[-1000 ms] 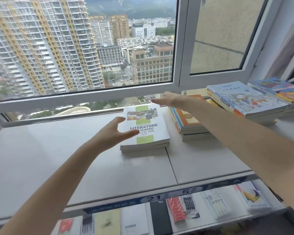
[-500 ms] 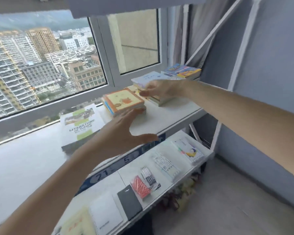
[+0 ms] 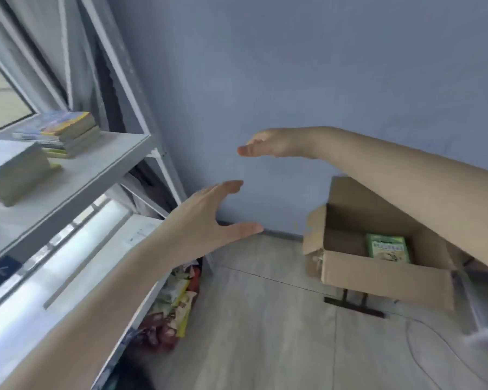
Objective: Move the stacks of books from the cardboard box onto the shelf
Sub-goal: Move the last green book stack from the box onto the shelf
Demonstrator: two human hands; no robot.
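Books: a green-covered book (image 3: 388, 249) lies flat inside the open cardboard box (image 3: 383, 273), down and to the right of both hands. Neither grip has anything in it. Left hand (image 3: 209, 218) is spread wide, thumb out, hanging in mid-air between the shelf (image 3: 96, 171) and the box. Right hand (image 3: 268, 144) is flat and open, higher up, near the wall. Two stacks of books (image 3: 65, 133) sit on the shelf's top board, far left.
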